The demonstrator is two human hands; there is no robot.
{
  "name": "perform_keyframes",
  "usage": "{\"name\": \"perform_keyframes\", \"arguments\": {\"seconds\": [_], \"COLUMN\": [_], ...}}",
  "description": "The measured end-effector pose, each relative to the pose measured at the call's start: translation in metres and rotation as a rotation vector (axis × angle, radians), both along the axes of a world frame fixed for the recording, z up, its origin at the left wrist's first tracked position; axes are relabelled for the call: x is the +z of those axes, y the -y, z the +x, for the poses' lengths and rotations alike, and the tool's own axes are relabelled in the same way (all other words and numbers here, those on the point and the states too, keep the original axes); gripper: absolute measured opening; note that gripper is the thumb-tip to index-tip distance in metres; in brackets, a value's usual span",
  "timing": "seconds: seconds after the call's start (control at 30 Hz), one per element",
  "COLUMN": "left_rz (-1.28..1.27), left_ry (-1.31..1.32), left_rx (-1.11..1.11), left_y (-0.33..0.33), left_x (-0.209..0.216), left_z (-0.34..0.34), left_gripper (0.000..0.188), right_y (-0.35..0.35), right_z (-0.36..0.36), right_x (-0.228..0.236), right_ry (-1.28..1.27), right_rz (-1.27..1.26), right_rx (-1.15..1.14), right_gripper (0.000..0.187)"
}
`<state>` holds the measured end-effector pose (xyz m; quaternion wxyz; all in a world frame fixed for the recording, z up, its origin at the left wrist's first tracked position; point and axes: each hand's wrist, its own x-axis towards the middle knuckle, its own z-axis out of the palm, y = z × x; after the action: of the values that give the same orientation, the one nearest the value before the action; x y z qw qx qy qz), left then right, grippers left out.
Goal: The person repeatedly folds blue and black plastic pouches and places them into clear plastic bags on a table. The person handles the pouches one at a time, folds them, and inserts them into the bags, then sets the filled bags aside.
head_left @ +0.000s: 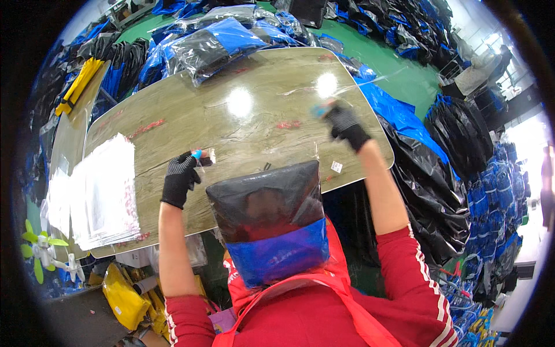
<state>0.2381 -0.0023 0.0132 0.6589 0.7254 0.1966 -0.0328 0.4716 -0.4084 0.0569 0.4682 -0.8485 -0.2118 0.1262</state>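
Note:
A folded black-and-blue bag in clear plastic (269, 222) rests against my body at the table's near edge, partly over the tabletop. My left hand (180, 178), in a black glove with a blue fingertip cover, is just beyond its left corner. Those fingers are curled together, with a small clear or whitish bit at their tips that I cannot make out. My right hand (347, 126), also gloved in black, is raised over the right part of the table. Motion smears its fingers. A thin clear streak (373, 82) trails near it toward the upper right.
The wood-grain table (231, 139) holds a stack of clear plastic sleeves (107, 194) on the left and a wrapped blue-and-black bundle (217, 49) at the far edge. A small white label (336, 166) lies near the right. Black sacks (422, 185) crowd the right side.

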Motion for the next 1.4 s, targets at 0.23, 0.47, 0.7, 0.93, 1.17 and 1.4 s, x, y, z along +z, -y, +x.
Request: {"name": "perform_keyframes", "arguments": {"seconds": [0.23, 0.47, 0.7, 0.93, 1.17, 1.4], "left_rz": [0.186, 0.718, 1.173, 1.137, 0.707, 0.82], "left_ry": [0.444, 0.381, 0.682, 0.573, 0.549, 0.621], "left_rx": [-0.153, -0.479, -0.189, -0.372, 0.114, 0.291], "left_y": [0.008, 0.043, 0.115, 0.137, 0.118, 0.104], "left_x": [0.0, 0.031, 0.072, -0.021, -0.003, 0.014], "left_z": [-0.039, -0.093, -0.016, -0.101, -0.109, -0.057], "left_gripper": [0.031, 0.026, 0.038, 0.06, 0.067, 0.064], "right_y": [0.001, 0.045, -0.051, -0.012, -0.036, -0.15], "right_z": [-0.073, -0.139, -0.154, -0.23, -0.169, 0.08], "right_x": [-0.026, 0.005, 0.015, -0.089, -0.055, 0.018], "right_ry": [-0.509, 0.596, 0.679, 0.093, -0.319, 0.256], "right_rz": [0.552, -0.261, 0.049, 0.463, 0.242, 0.681], "right_rx": [0.418, 0.511, 0.385, 0.008, 0.144, -0.124], "right_gripper": [0.034, 0.017, 0.032, 0.076, 0.069, 0.046]}}
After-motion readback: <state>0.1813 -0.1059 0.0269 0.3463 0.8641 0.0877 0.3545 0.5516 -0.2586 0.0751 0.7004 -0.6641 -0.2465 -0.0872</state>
